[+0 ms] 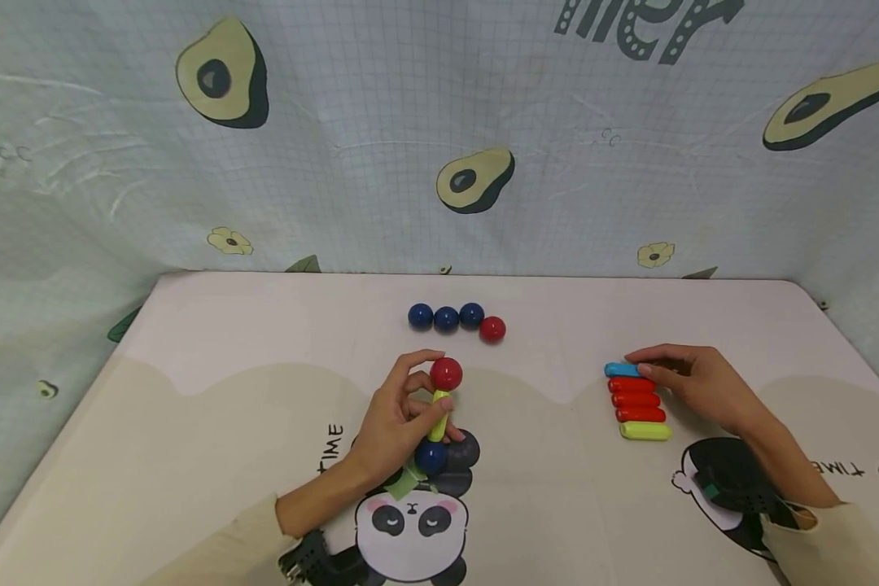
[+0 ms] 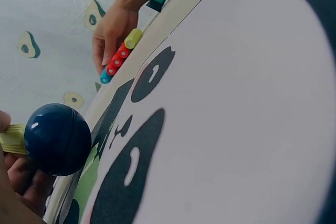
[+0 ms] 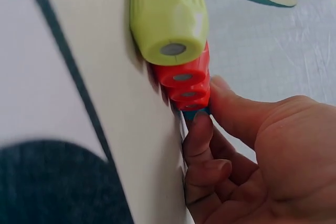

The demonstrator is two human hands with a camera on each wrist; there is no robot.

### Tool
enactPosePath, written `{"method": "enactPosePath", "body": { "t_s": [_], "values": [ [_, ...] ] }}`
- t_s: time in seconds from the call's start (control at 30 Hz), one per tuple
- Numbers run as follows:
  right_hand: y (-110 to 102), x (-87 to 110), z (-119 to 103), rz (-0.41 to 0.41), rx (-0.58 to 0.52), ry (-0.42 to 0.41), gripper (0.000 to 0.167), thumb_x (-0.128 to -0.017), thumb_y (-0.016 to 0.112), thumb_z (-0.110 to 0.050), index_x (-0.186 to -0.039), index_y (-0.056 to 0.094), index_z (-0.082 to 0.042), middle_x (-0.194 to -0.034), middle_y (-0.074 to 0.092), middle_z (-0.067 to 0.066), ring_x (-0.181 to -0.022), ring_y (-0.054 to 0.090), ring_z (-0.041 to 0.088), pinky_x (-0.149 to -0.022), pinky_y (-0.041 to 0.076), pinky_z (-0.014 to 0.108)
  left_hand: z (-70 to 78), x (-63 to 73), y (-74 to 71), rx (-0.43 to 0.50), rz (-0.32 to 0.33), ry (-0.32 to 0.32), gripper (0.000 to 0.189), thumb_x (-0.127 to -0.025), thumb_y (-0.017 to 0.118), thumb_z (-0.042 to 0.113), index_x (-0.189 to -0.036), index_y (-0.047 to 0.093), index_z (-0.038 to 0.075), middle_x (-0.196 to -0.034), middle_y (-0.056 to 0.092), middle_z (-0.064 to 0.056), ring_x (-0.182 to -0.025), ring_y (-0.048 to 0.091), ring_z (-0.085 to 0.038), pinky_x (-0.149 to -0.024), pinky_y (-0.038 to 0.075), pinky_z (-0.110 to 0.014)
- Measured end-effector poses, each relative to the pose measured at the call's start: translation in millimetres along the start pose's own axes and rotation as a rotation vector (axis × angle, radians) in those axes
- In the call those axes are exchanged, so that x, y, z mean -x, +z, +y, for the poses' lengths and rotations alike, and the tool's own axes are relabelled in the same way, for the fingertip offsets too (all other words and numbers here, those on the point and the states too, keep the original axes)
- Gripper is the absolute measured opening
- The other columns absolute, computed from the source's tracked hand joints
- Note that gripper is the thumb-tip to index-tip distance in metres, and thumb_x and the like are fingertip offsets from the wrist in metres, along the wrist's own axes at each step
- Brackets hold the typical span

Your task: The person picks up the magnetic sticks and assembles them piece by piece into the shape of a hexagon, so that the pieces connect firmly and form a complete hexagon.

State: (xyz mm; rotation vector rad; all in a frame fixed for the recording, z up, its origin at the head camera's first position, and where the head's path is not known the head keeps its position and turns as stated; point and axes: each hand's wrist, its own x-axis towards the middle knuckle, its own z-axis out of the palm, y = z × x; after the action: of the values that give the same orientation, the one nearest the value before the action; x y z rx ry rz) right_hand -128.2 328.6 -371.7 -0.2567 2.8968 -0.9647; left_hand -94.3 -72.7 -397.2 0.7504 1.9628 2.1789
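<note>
My left hand (image 1: 391, 423) grips a yellow-green magnetic stick (image 1: 439, 419) with a red ball (image 1: 447, 373) on its upper end and a dark blue ball (image 1: 430, 457) on its lower end. That blue ball (image 2: 58, 139) looms large in the left wrist view. Over to the right, my right hand (image 1: 703, 387) pinches the right end of a light blue stick (image 1: 621, 369) between thumb and index finger. This stick is the farthest in a row, followed by several red sticks (image 1: 635, 400) and a yellow-green stick (image 1: 645, 431) nearest me. Grey metal tips show on the sticks in the right wrist view.
Toward the back of the table (image 1: 264, 325) lie several dark blue balls (image 1: 446, 319) in a line, a red ball (image 1: 492, 330) at their right end. A hanging cloth (image 1: 366, 89) printed with avocados rises behind the table. Panda pictures (image 1: 412, 537) decorate the table cover.
</note>
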Motion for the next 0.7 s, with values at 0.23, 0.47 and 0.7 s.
{"method": "enactPosePath", "body": {
  "t_s": [0.23, 0.47, 0.7],
  "values": [
    [-0.6, 0.4, -2.3, 0.075, -0.015, 0.017, 0.036, -0.098, 0.053, -0.034, -0.121, 0.065, -0.009, -0.119, 0.062, 0.017, -0.106, 0.051, 0.03, -0.073, 0.043, 0.019, 1.2, -0.8, 0.3, 0.021, 0.046, -0.022, 0.044, -0.096, 0.055, 0.001, -0.134, 0.032, 0.002, -0.098, 0.054, -0.03, -0.07, 0.068, -0.033, -0.068, 0.055, -0.03],
    [3.2, 2.0, -20.3, 0.189, -0.01, -0.049, 0.03, -0.097, 0.056, -0.027, -0.12, 0.067, -0.01, -0.111, 0.066, 0.013, -0.089, 0.048, 0.016, -0.061, 0.042, 0.019, 1.1, -1.2, -0.1, 0.022, 0.083, -0.03, 0.044, -0.095, 0.056, 0.002, -0.133, 0.033, 0.0, -0.103, 0.056, -0.026, -0.076, 0.065, -0.03, -0.072, 0.055, -0.03],
    [11.7, 6.6, -50.8, 0.193, -0.091, -0.102, 0.025, -0.097, 0.058, -0.022, -0.119, 0.068, -0.013, -0.099, 0.065, 0.008, -0.067, 0.051, 0.014, -0.047, 0.039, 0.024, 0.8, -1.0, 0.1, 0.035, 0.088, -0.035, 0.045, -0.094, 0.057, 0.001, -0.131, 0.032, -0.002, -0.109, 0.055, -0.022, -0.08, 0.065, -0.026, -0.074, 0.055, -0.029]
  ]
}}
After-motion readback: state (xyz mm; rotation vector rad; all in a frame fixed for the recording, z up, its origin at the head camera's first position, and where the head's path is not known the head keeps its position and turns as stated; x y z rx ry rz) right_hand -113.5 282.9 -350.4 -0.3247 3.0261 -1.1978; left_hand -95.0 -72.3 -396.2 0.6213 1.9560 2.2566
